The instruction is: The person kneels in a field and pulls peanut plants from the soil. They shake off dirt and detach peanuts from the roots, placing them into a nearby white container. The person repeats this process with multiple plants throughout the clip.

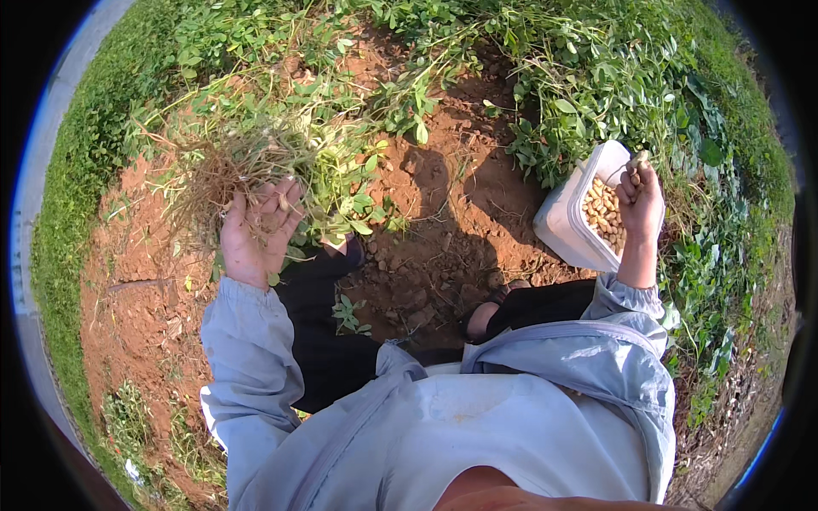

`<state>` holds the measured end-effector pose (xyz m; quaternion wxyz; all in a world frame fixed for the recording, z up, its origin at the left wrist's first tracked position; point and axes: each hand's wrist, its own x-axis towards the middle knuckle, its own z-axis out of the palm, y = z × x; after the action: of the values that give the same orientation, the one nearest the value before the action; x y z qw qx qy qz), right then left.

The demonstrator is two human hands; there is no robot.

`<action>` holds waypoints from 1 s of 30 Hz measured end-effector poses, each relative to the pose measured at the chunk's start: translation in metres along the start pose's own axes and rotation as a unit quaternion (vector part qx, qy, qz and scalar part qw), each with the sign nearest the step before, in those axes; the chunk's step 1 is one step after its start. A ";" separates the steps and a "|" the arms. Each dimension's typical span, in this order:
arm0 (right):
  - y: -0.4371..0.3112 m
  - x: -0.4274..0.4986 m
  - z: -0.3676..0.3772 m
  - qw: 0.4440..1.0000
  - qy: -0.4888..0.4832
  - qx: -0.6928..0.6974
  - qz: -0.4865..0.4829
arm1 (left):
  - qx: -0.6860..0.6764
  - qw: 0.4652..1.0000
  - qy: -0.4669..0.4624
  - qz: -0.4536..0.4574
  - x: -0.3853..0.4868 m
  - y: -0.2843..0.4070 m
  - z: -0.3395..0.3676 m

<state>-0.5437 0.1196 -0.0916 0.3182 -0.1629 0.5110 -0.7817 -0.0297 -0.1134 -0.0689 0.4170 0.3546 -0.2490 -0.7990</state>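
My left hand [262, 227] is palm up at the left, its fingers apart against the dry roots of uprooted peanut plants [220, 160]. Some thin roots cross the palm, and what looks like a pod lies by the fingers. At the right, my right hand [641, 201] is curled around peanut pods [638, 161], one of which sticks out above the fingers. That hand is over the rim of a white plastic bucket [562, 220], which leans to one side. Many loose peanuts [602, 211] lie inside it, partly hidden by the hand.
Leafy green plants [588, 83] grow or lie beyond the bucket and across the far side. Reddish, cloddy soil [409, 268] lies between my legs, in dark trousers [319, 319]. A grey paved strip [38, 377] runs along the far left edge.
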 end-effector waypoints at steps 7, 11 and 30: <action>0.045 0.001 0.052 0.914 -0.166 0.309 0.203 | 0.009 1.000 0.024 -0.015 -0.010 -0.006 -0.007; 0.049 0.000 0.045 0.857 -0.196 0.417 0.229 | 0.027 0.999 0.008 -0.024 -0.008 -0.010 -0.008; 0.036 -0.001 0.016 0.967 -0.082 0.177 0.163 | 0.111 0.992 0.037 -0.055 0.001 -0.023 0.005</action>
<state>-0.5221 0.0992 -0.1178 0.5061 -0.0818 0.3566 -0.7810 -0.0452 -0.1016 -0.0821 0.3389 0.4411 -0.3008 -0.7747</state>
